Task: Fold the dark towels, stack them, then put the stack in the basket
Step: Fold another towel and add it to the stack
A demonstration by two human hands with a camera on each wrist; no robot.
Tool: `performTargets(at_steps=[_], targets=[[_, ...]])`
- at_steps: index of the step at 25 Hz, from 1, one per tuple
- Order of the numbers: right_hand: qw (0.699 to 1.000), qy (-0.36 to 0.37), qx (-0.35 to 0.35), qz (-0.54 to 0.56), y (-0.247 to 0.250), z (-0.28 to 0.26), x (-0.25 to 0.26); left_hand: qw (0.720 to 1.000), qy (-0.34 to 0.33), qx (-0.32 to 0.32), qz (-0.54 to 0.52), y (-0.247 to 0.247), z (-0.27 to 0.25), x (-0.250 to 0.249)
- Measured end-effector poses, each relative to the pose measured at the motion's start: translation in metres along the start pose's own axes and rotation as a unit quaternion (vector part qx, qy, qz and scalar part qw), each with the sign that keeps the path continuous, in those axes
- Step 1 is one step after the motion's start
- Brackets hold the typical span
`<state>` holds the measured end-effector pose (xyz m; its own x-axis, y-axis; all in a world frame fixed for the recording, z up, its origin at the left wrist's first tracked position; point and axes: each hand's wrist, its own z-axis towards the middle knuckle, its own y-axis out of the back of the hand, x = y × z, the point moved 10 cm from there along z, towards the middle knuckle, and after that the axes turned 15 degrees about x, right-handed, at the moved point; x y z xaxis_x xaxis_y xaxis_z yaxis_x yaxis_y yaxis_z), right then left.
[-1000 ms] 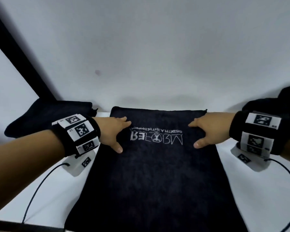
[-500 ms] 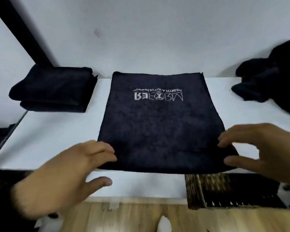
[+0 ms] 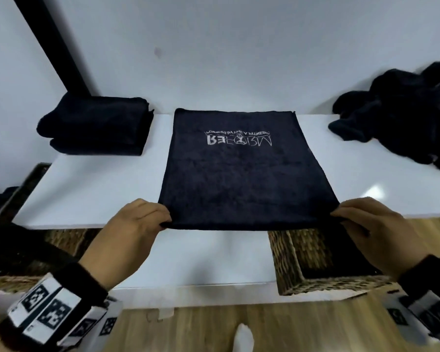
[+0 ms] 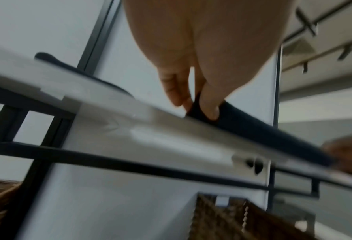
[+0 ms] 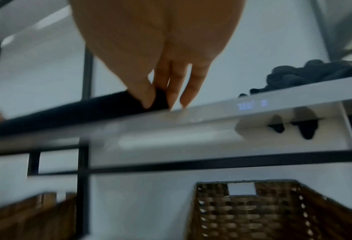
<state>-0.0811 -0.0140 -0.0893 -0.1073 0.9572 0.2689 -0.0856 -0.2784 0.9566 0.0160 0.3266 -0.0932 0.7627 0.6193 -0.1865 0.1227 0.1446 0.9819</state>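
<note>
Dark towel (image 3: pixel 244 174) lies flat on the white table (image 3: pixel 99 189), left hand (image 3: pixel 130 229) and right hand (image 3: pixel 374 229) each pinching a near corner; soft, limp, light cloth, best lifted by those corners.
</note>
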Motion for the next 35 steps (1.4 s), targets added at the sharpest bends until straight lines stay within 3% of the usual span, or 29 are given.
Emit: performTargets(at_steps=[3,6,9,11,14,17,20,27,30,33,35], targets=[[0.996,-0.03,-0.004,0.083,0.024,-0.008,-0.007,0.989,0.029,0.013,-0.144,0.022,-0.014,0.003],[0.977,-0.046,-0.081,0.194,0.064,0.003,-0.015,0.975,0.068,-0.083,-0.194,0.067,-0.006,0.016],[0.965,-0.068,-0.116,0.223,0.091,0.054,-0.024,0.959,0.127,-0.154,-0.203,0.1,0.035,0.05],[0.941,-0.094,-0.082,0.316,0.088,0.101,-0.043,0.942,0.174,-0.146,-0.246,0.106,0.076,0.082],[0.9,-0.161,0.047,0.402,0.054,0.174,-0.073,0.96,0.226,-0.066,-0.152,0.105,0.143,0.114],[0.891,-0.225,0.183,0.35,0.013,0.224,-0.098,0.956,0.268,0.052,-0.107,0.073,0.195,0.144],[0.907,-0.236,0.243,0.249,-0.01,0.249,-0.108,0.936,0.313,0.132,-0.092,0.037,0.215,0.172],[0.901,-0.252,0.266,0.233,-0.028,0.259,-0.121,0.913,0.343,0.221,0.005,0.013,0.233,0.18],[0.91,-0.249,0.27,0.195,-0.016,0.254,-0.12,0.906,0.36,0.216,0.049,0.028,0.227,0.162],[0.971,-0.15,0.179,0.053,0.026,0.249,-0.098,0.954,0.266,0.113,0.076,0.059,0.222,0.099],[0.981,-0.035,0.191,0.011,0.023,0.233,-0.054,0.975,0.173,0.136,0.019,0.039,0.213,0.043]])
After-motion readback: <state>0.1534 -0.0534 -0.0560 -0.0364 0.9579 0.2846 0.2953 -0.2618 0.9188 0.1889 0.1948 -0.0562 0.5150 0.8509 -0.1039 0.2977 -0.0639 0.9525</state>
